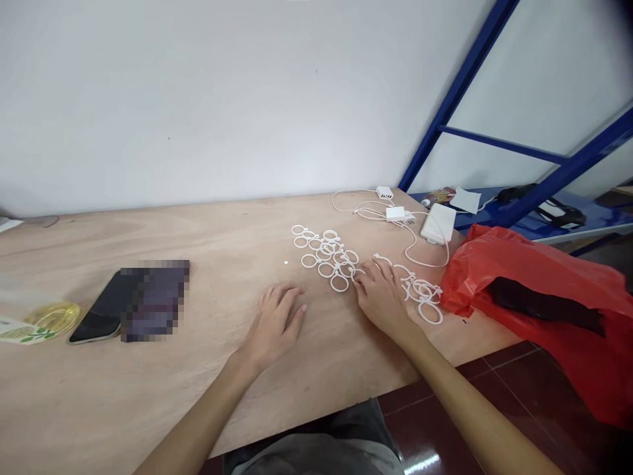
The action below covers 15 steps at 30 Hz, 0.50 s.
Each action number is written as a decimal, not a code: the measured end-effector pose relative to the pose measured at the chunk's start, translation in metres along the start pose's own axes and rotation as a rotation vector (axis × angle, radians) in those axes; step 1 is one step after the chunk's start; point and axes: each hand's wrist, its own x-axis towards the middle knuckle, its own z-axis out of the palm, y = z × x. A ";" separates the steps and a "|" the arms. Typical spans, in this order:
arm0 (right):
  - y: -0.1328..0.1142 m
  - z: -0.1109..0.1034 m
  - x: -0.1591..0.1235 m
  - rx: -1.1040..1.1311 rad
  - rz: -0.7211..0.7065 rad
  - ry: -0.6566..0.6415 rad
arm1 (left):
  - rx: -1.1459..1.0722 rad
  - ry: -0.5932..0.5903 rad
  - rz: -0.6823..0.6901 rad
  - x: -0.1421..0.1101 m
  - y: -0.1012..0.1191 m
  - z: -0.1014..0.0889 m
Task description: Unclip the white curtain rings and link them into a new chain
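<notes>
Many white plastic curtain rings (339, 284), each with a small eyelet, lie loosely spread on the wooden tabletop. My right hand (380, 293) rests palm down among them, fingers apart, its fingertips touching or just over some rings. Part of the spread is hidden beneath that hand. To its right lies a second cluster of the same rings (430, 313), some overlapping. My left hand (277, 320) lies on the bare wood left of the rings, fingers stretched out and holding nothing. A tiny white dot (285, 262) sits on the table beyond it.
Leftward lie a dark phone (99, 310), a blurred-out dark item (155, 300) and a clear bag with a yellow coil (57, 318). White chargers with cables (395, 214) and a white box (438, 223) stand at back right. A red plastic bag (534, 270) overhangs the right edge.
</notes>
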 end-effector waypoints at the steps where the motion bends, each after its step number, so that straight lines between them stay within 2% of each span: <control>1: 0.001 -0.003 0.000 0.058 0.025 0.029 | -0.016 0.008 -0.009 0.000 0.001 -0.001; 3: 0.000 -0.011 -0.003 0.273 0.091 0.080 | -0.077 0.039 -0.035 0.002 0.004 -0.003; 5: -0.008 -0.022 -0.007 0.642 0.169 0.014 | -0.195 0.060 -0.087 0.005 0.009 -0.005; 7: -0.023 -0.030 -0.013 1.102 0.257 -0.190 | -0.375 0.020 -0.161 0.009 0.017 -0.008; 10: -0.048 -0.035 -0.020 1.647 0.396 -0.489 | -0.703 -0.153 -0.260 0.012 0.027 -0.013; 12: -0.060 -0.035 -0.022 1.836 0.455 -0.608 | -0.883 -0.247 -0.294 0.010 0.031 -0.019; 15: -0.071 -0.037 -0.021 1.927 0.461 -0.767 | -1.019 -0.350 -0.323 0.003 0.034 -0.032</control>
